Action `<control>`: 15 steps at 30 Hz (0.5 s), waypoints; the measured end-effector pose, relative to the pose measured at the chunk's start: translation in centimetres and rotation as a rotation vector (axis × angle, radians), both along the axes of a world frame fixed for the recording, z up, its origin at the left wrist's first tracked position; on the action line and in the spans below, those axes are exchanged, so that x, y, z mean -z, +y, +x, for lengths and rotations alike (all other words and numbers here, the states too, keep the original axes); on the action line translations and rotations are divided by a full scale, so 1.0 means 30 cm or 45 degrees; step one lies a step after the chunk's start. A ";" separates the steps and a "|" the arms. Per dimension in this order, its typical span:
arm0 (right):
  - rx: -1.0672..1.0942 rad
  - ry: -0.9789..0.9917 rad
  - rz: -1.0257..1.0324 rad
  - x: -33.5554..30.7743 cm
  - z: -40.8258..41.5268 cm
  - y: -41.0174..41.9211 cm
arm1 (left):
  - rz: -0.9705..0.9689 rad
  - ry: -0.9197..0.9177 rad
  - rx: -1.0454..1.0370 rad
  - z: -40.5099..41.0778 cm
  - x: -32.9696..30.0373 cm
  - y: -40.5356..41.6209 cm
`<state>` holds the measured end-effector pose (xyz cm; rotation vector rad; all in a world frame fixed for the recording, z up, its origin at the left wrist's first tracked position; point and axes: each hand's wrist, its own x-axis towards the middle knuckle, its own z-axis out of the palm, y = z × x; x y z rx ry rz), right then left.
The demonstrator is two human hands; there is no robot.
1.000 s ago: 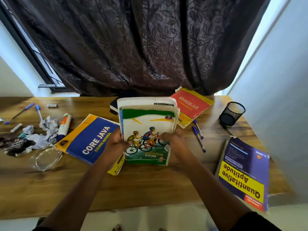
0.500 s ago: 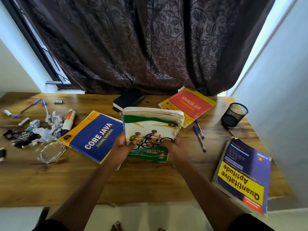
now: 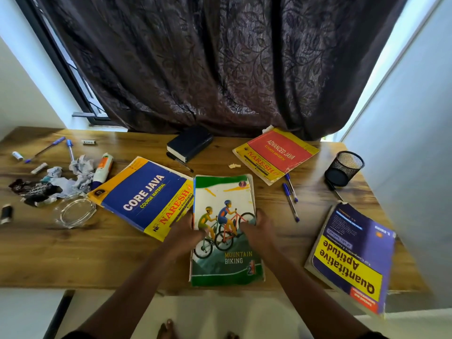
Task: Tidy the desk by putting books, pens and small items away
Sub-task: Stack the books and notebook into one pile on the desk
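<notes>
Lying flat at the wooden counter (image 3: 73, 260) front edge, the worn green-and-white Mountain Biking paperback (image 3: 226, 231) is gripped at mid-height by left hand (image 3: 184, 232) and right hand (image 3: 256, 231); judged light, limp, frayed: best held by both long edges

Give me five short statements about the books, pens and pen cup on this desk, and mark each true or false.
1. Both hands, left and right, hold the Mountain Biking book. True.
2. The pen cup stands upright. False: it lies on its side.
3. The Mountain Biking book overlaps the Core Java book. True.
4. The two pens right of the Mountain Biking book are in the cup. False: they lie on the desk.
5. The Advanced Java book is stacked on the Quantitative Aptitude book. False: they lie apart.
</notes>
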<state>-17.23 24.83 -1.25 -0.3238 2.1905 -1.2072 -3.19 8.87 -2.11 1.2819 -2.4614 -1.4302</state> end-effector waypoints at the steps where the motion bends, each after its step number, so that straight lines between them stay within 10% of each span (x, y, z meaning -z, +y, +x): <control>1: -0.031 0.003 0.045 0.013 0.005 0.009 | -0.047 -0.089 0.010 -0.001 0.006 0.009; 15: -0.300 0.506 0.685 0.049 -0.020 0.044 | -0.696 -0.140 -0.057 0.023 -0.014 0.086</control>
